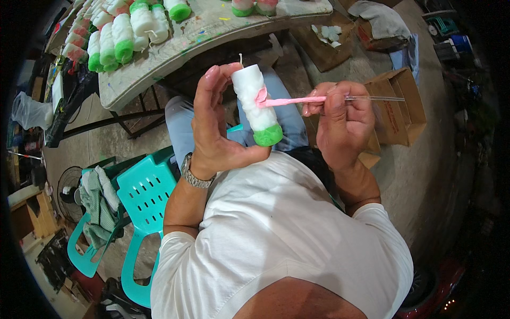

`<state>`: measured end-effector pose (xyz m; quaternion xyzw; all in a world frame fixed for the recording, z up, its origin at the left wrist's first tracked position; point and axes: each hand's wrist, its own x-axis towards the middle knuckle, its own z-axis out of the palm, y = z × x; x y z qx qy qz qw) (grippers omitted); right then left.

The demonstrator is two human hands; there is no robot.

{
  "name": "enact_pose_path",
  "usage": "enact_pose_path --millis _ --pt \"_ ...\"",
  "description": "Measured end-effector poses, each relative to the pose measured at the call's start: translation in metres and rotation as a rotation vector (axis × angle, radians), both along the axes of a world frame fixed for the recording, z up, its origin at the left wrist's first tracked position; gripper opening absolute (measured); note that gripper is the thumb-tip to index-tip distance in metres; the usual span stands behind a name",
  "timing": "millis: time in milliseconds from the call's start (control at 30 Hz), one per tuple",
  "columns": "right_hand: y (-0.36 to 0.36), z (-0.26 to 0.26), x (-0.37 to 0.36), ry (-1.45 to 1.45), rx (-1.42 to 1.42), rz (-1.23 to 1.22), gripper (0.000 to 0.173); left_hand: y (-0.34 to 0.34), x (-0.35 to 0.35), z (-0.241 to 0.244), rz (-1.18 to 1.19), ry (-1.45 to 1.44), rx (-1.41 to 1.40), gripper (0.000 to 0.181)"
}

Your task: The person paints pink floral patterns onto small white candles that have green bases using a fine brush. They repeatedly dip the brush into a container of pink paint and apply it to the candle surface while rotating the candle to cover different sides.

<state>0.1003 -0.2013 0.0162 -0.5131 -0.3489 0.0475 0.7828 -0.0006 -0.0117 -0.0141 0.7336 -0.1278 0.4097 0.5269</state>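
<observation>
A white pillar candle (261, 113) with a textured side, a green-coated base and a wick at its top is tilted in front of my chest. My left hand (217, 119) grips it by its two ends, fingers at the wick end and thumb under the green base. In my right hand (344, 115) is a slim paintbrush (295, 100) with a clear handle, its front length coated in pink. The brush tip touches the candle's side at a pink patch (261, 95).
Several white candles (122, 36) with green or pink parts stand and lie on the paint-stained table (223, 34). Cardboard boxes (398, 105) sit on the floor at right. Teal plastic chairs (147, 191) and a fan (69, 193) are at left.
</observation>
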Motion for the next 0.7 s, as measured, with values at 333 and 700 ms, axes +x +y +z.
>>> enact_pose_path --millis 333,700 --pt "0.0 0.003 -0.002 -0.23 0.016 -0.037 0.011 -0.001 -0.007 0.01 0.168 0.1 0.108 0.121" --pt "0.002 0.003 -0.008 -0.653 -0.123 -0.103 0.02 0.0 -0.008 0.011 0.255 0.078 0.192 0.115"
